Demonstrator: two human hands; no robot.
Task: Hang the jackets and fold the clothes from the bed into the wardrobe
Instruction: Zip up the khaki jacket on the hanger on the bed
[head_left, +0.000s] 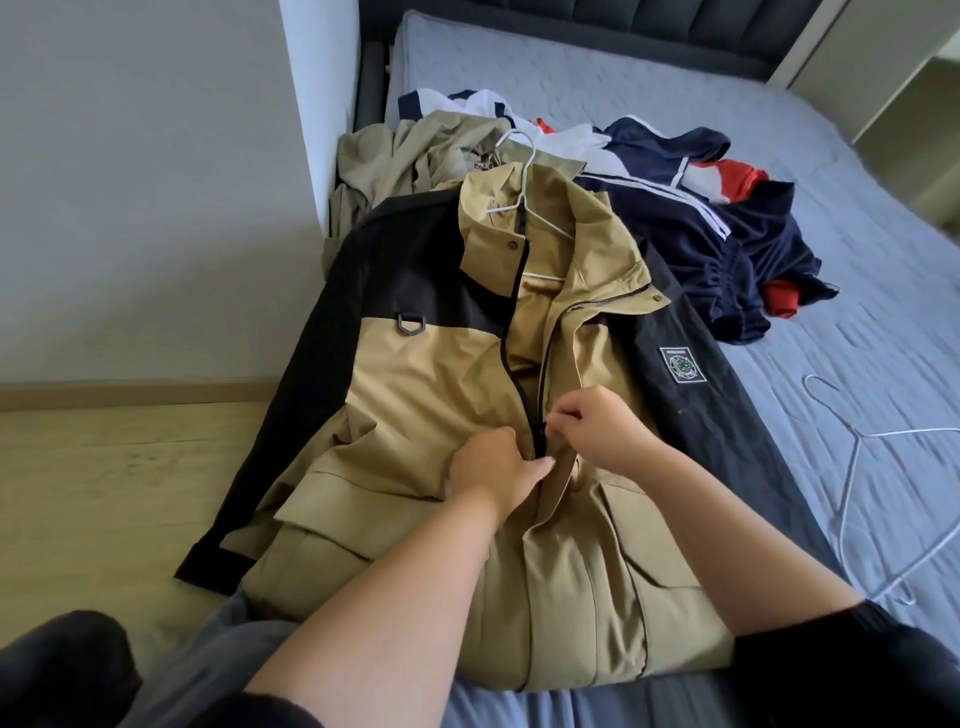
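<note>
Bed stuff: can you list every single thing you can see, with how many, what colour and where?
tan and black jacket: one, on a white hanger, front edge of the bed
beige garment: one, crumpled behind it
navy jacket: one, navy, white and red, right of it
white and navy garment: one, furthest back
spare hanger: one, white, on the sheet, right
bed: one, blue-grey sheet, dark headboard
floor: light wood, left
left hand: grips the jacket front
right hand: fingers pinch at the zip
</note>
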